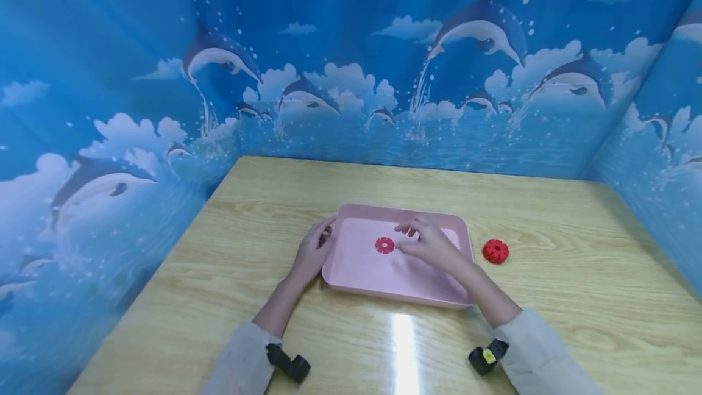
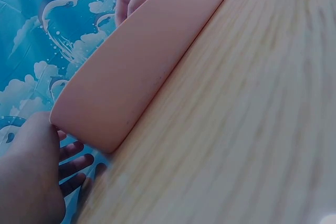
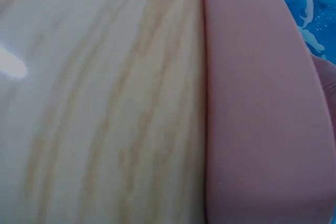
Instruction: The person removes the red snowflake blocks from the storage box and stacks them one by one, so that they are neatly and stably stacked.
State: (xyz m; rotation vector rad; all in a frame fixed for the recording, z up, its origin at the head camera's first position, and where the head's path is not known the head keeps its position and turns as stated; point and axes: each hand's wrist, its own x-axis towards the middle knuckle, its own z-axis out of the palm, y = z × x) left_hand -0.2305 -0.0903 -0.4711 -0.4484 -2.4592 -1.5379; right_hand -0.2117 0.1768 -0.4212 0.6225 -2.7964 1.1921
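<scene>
A shallow pink tray (image 1: 373, 285) lies on the table. At its left side my left hand (image 1: 315, 252) holds the rim, thumb at the edge and fingers along the outside wall; in the left wrist view this hand (image 2: 34, 169) is by the tray's corner. A red notched plastic disc (image 1: 384, 245) lies flat on the tray floor. Just right of it, my right hand (image 1: 430, 245) hovers over the tray with bent, parted fingers and nothing seen between them. In the right wrist view the tray wall (image 3: 262, 103) hides most of that hand.
Right of the tray, a small stack of red notched discs (image 1: 496, 251) sits on the wooden table (image 1: 576, 273). A blue dolphin-print curtain (image 1: 351, 78) encloses the table's back and sides. Each sleeve carries a black wrist camera.
</scene>
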